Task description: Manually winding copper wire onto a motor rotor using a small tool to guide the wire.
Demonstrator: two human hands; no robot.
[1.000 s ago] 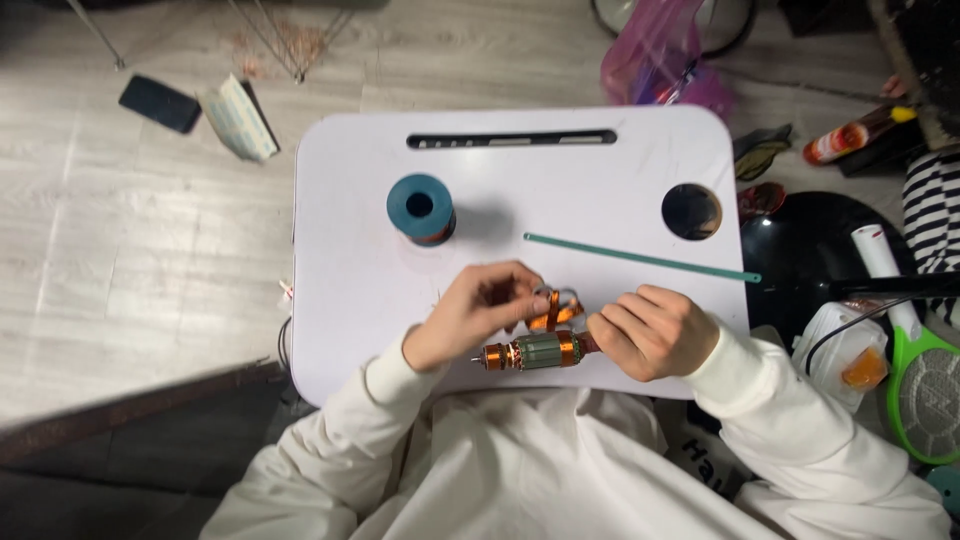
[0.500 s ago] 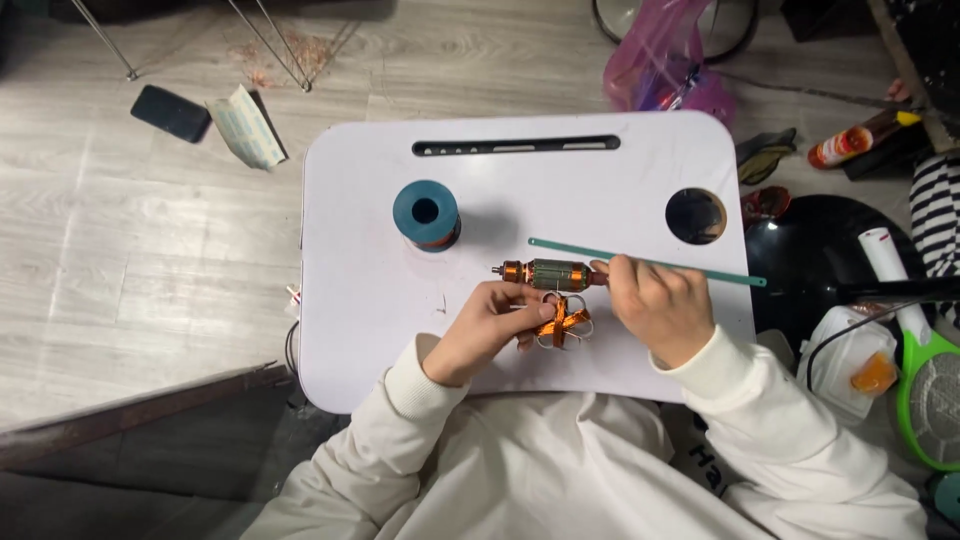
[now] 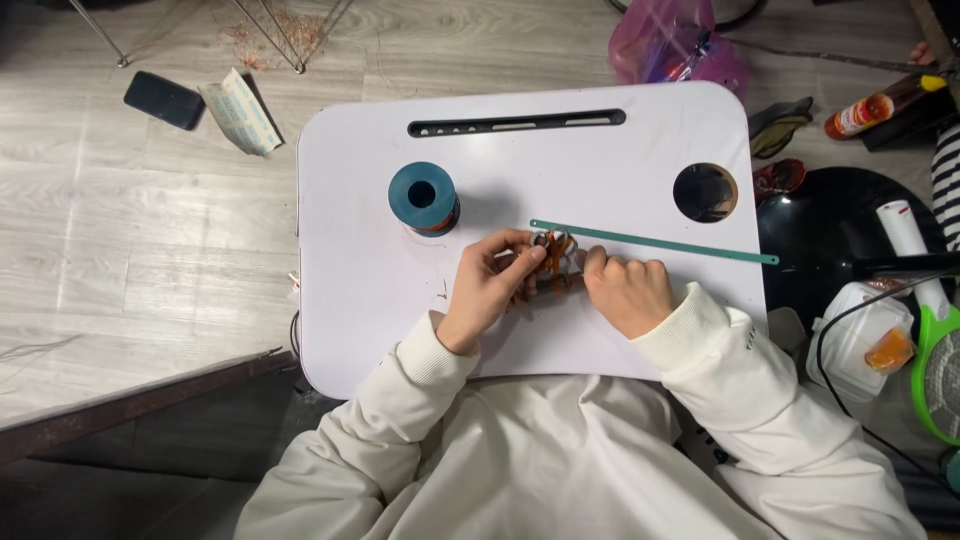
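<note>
A white lap table (image 3: pixel 360 300) is taken as the landmark; all places are given from it.

Off its far-left corner, on the wood floor, a dark phone (image 3: pixel 164 99) and a flat printed packet (image 3: pixel 238 110) are seen lying just beside each other.

On the table's left half, a teal spool (image 3: pixel 423 197) wound with copper wire is stood upright, apart from both hands.

Near the table's middle, toward the near edge, the left hand (image 3: pixel 490 290) is seen with fingers curled and pinched onto a small copper-wound motor armature (image 3: pixel 553 262). The armature is held just above the tabletop, between the two hands, loops of orange wire showing at its top. Much of it is hidden by the fingers.

Just right of it, the right hand (image 3: pixel 625 292) is closed in a loose fist against the armature's other end; a grip on it is indicated, though the exact contact is hidden.

A thin teal strip (image 3: pixel 680 245) is laid flat across the table's right half, its left end just beside the armature.

A round hole (image 3: pixel 705 192) is cut near the far-right corner.

Beyond the right edge, a red sauce bottle (image 3: pixel 868 112) is seen on the floor.
</note>
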